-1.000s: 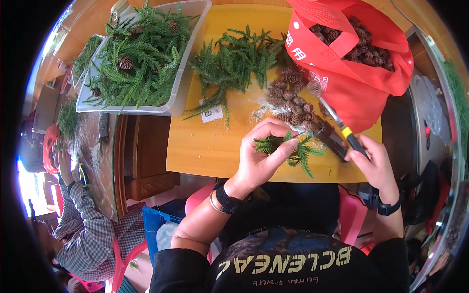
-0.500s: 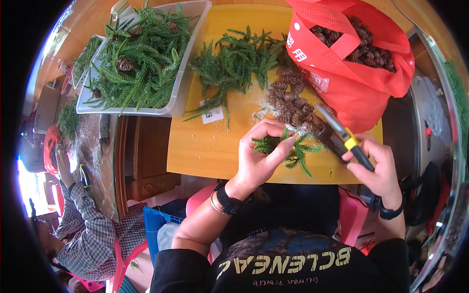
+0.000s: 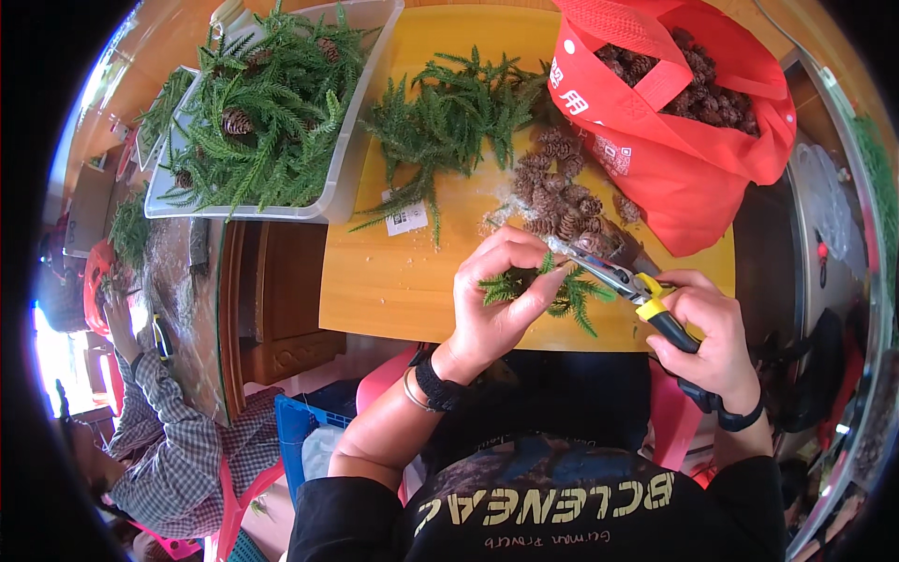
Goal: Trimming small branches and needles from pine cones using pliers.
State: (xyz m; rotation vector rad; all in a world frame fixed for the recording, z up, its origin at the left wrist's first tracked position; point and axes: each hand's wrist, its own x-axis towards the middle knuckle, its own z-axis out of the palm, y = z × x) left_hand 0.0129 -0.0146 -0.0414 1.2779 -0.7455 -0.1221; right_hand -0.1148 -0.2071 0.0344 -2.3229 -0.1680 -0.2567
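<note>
My left hand (image 3: 501,300) pinches a green sprig (image 3: 538,286) over the tabletop (image 3: 393,281); my right hand (image 3: 712,332) grips yellow-handled pliers (image 3: 623,281) at its tip. Finished pieces fill the clear tray (image 3: 346,178) at 11 o'clock; loose sprigs (image 3: 449,117) and pine cones (image 3: 557,192) at 12 o'clock remain.

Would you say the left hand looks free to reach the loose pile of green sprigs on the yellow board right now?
Probably not: the left hand is pinching a green sprig against the pliers. The board toward the pile looks unobstructed.
</note>
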